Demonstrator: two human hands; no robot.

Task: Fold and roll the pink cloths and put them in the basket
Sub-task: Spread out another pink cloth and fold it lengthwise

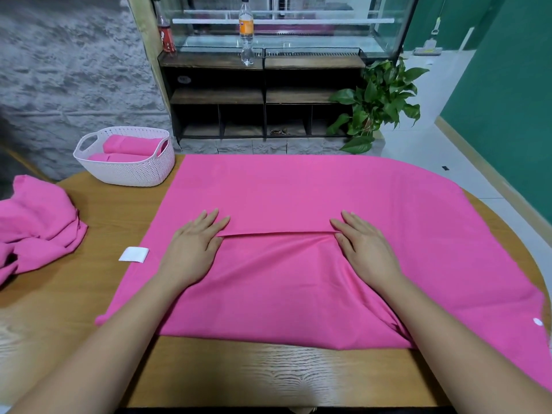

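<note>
Big pink cloth (298, 189) lies spread over most of the wooden surface (104, 210), its near edge folded up toward the middle. The left hand (194, 243) & right hand (364, 246) rest flat on the cloth at either end of that folded edge, fingers straight, gripping nothing. They're prob. pinning & smoothing the crease to get an even fold. Past the cloth's far-left corner: white basket (134, 174) w/ two rolled cloths (128, 144) inside, likely kept close for easy drop-in. Left of the cloth, apart from it: crumpled pink pile (35, 222), prob. awaiting folding. Small white tag (133, 254) just beside the cloth's left edge.
</note>
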